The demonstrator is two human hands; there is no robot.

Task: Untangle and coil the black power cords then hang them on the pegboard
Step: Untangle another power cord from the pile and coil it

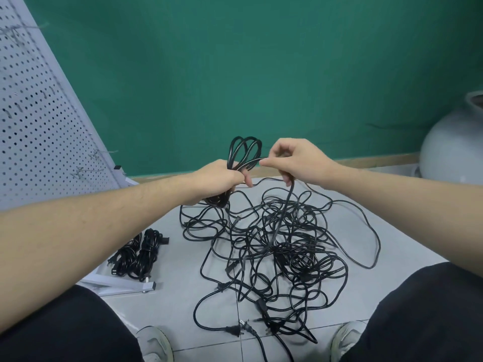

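Observation:
My left hand (219, 178) grips a partly wound coil of black cord (244, 150), its loops standing up above the fist and hanging below it. My right hand (295, 159) pinches the same cord's loose strand (286, 207), which drops from the fingers into a big tangle of black power cords (277, 252) on the tiled floor. Two finished coiled bundles (138, 253) lie on the floor at the left. The white pegboard (36, 113) leans at the far left with metal hooks (86, 171) on it.
The pegboard's white base bar (122, 286) lies by my left knee. A grey round vase (454, 150) stands at the right against the green wall. My knees and both shoes (156, 343) frame the tangle; several plugs (235, 330) lie near my feet.

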